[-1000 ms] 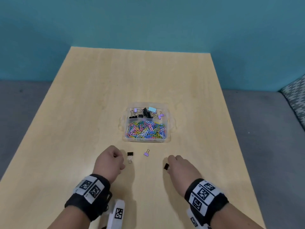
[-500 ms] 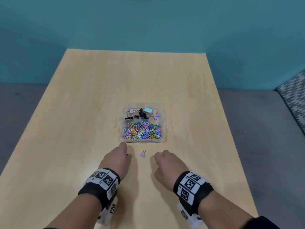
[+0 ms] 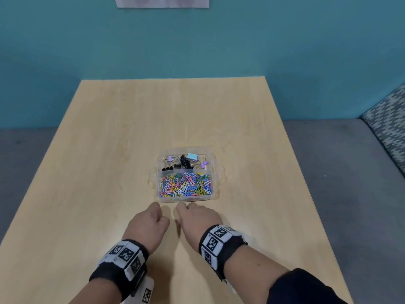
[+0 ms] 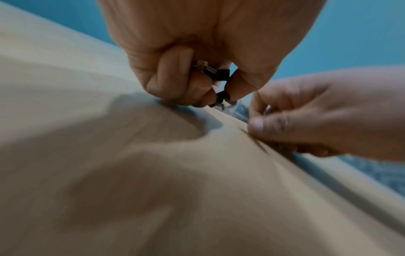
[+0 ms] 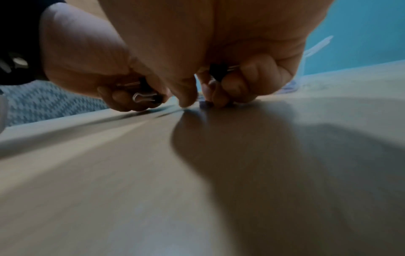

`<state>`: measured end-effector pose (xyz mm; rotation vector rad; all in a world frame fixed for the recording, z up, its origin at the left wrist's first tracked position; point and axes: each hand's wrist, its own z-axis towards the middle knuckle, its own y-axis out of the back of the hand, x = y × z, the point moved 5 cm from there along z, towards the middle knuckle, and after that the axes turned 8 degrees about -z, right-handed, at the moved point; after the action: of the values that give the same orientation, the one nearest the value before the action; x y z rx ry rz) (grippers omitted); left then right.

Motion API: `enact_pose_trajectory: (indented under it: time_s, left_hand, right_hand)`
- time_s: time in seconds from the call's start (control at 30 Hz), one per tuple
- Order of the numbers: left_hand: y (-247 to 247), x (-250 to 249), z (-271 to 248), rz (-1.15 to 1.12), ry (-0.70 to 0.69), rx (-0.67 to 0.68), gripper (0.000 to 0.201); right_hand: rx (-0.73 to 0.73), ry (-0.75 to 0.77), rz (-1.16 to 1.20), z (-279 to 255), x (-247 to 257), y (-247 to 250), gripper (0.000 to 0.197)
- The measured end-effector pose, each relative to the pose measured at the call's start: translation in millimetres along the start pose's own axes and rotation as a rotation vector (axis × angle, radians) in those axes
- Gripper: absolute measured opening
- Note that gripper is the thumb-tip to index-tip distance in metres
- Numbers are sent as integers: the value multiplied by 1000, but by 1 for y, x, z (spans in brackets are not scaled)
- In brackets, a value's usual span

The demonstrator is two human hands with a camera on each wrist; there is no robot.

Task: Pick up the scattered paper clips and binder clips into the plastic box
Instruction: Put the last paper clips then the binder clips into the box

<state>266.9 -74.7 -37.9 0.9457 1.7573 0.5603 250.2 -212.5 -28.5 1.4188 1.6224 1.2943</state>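
Observation:
A clear plastic box (image 3: pixel 215 172) sits mid-table, with coloured paper clips (image 3: pixel 186 185) in its near compartment and binder clips (image 3: pixel 182 161) in the far one. Both hands hover just in front of it, side by side. My left hand (image 3: pixel 157 216) is curled round two black binder clips (image 4: pixel 220 74). My right hand (image 3: pixel 184 210) keeps a black binder clip (image 5: pixel 217 71) tucked in its curled fingers. Its fingertips (image 5: pixel 215 102) are down on the table at a small purple binder clip (image 5: pixel 203 104), which the head view does not show.
The light wooden table (image 3: pixel 109 172) runs back to a teal wall. Its right edge (image 3: pixel 306 194) drops to grey floor, where a patterned cushion (image 3: pixel 388 128) lies. Both wrists wear black bands with printed markers.
Both hands moved forward and inward toward the box front. The black clip that lay by the left hand is gone from the table. The right hand now covers the purple clip.

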Motion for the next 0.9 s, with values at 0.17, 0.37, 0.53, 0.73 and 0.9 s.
enact_pose_trajectory:
  time_s: [0.17,0.37,0.53,0.73,0.9]
  left_hand:
    - [29,-19,18,-92,-19,-113,13]
    - [61,-82,71,100,-217,-91,16]
    - [65,-124,111,168,-236,-59,11]
    - [67,-107,108,-24,-226,-19,15]
    - [90,-24,33,-474,-100,-173,12]
  right_hand:
    - [77,-29,29,0,-4,4,26]
    - [111,71,-4,-16,-5,3,32]
    - [158,-36,249,-38,-22,5,17]
    - [96,-526,1337,-27,-58,20,33]
    - [49,-566,1800,15,-72,66,11]
